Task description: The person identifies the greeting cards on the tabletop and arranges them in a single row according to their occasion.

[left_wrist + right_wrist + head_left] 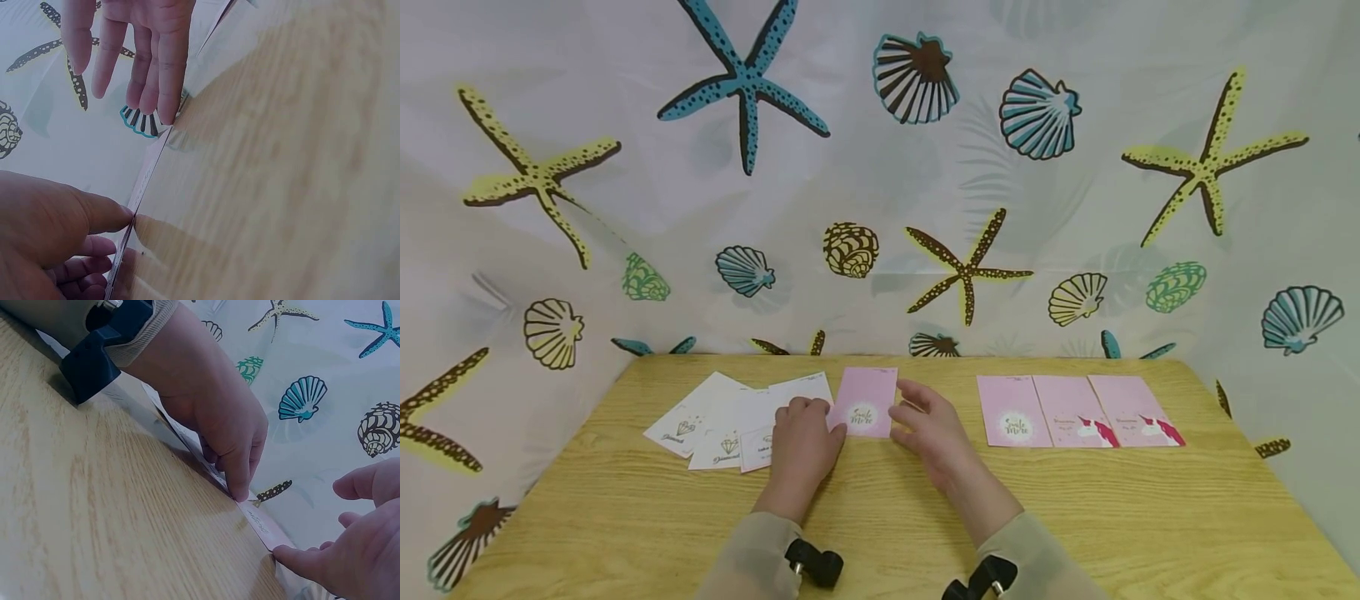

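Observation:
Between my hands a pink "Smile More" card (867,392) lies flat on the table. My left hand (805,437) rests over the right end of the white cards, its thumb touching the pink card's lower left corner. At that card's right edge is my right hand (934,433), fingers loosely bent and fingertips right at the edge. The left wrist view shows the left thumb (109,214) against the card's edge. The white cards (718,408), some with a gold diamond print, overlap at the left and are partly hidden under the left hand.
A row of pink cards stands to the right: one more "Smile More" card (1011,400) and two unicorn cards (1071,400). All lie near the back of the wooden table (880,533). Behind it hangs a cloth (805,317) printed with shells and starfish.

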Motion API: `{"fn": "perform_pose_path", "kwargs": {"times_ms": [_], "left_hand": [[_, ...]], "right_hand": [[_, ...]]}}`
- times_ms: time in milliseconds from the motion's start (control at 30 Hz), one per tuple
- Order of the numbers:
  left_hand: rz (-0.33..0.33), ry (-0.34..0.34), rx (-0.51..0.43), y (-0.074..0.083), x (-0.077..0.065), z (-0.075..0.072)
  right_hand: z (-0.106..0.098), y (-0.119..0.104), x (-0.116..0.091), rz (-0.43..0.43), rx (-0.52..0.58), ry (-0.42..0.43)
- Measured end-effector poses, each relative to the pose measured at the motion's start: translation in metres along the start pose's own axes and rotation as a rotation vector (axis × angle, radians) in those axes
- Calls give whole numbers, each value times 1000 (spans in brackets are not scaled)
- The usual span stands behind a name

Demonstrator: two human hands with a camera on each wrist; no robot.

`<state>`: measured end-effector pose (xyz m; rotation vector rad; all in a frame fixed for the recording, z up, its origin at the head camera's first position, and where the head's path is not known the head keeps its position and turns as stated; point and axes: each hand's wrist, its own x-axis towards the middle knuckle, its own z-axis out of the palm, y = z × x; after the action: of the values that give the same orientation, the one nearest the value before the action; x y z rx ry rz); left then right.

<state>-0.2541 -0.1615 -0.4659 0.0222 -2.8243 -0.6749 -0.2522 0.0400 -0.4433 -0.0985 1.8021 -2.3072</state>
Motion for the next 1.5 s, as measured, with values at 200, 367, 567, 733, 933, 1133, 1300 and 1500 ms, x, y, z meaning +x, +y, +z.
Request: {"fn": "perform_pose_path", "kwargs": {"times_ms": [200, 367, 567, 733, 933, 1133, 1300, 1500], "left_hand": [[-8, -1, 3, 0, -1, 0], [-15, -4, 19, 1, 0, 1], [-47, -23, 28, 4, -1, 0], [-102, -22, 35, 6, -2, -1], [-162, -51, 6, 5, 2, -2], [-185, -47, -36, 1, 7, -3], [-196, -43, -77, 1, 8, -6], [-205, -17, -93, 1, 7, -11]], "right_hand": [[0, 2, 0, 21, 36, 11], [0, 3, 0, 29, 52, 18], [-1, 4, 0, 38, 70, 16], [-1, 7, 0, 45, 49, -8], [1, 9, 1, 51, 38, -35], [3, 7, -1, 62, 30, -47], [4, 6, -1, 72, 20, -52], [4, 8, -1, 79, 11, -56]]}}
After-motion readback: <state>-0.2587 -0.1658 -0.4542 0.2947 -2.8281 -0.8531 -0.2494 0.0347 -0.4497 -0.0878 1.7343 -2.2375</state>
